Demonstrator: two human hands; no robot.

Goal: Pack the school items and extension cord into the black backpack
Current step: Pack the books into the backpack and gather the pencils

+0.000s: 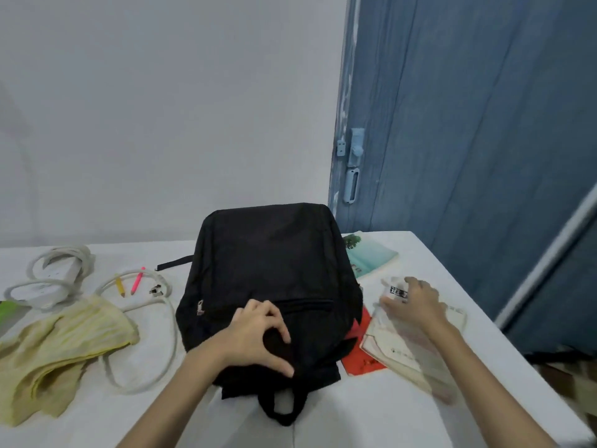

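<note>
The black backpack lies flat in the middle of the white table, handle toward me, zippers shut. My left hand pinches the fabric near its top. My right hand rests with spread fingers on a pale book to the right, which looks blurred. A red book pokes out from under the bag. A teal book lies behind it. The white extension cord with its long cable sits at the left, beside a yellow pencil and a pink pen.
A crumpled yellow cloth lies at the front left, over part of the cable. A green object shows at the left edge. A blue door stands behind the table's right corner. The table's right edge runs close to the pale book.
</note>
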